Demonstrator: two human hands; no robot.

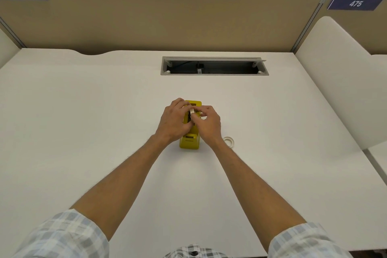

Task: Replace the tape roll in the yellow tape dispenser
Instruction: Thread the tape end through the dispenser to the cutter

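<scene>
**Both hands at the roll in the yellow dispenser**

On the left, the left hand [174,120] curls around the side of the yellow tape dispenser [189,142], which stands on the white desk [83,111] near its middle, with its long axis running away from the person. The fingertips of that hand reach over the top of the body and press against a pale tape roll [191,111] that stands on edge in the dispenser's well. Whether the hand steadies the housing, grips the roll, or does both cannot be told, since the fingers cover the contact.

In the middle, only a thin strip of the roll shows between the two hands. Whether it is seated on its hub or partly lifted is hidden.

To the right, the right hand [206,122] has its thumb and forefinger pinched together at the roll's upper edge, the other fingers folded loosely. A second tape roll [228,141] lies flat on the desk just beside the right wrist, apart from the dispenser.

Judging by this layout, the step in hand is the roll exchange itself; which of the two rolls is the new one cannot be settled. The next move probably calls for a firm hold on the housing while the pinched roll is guided straight along the well's slots, without tilting it.
</scene>
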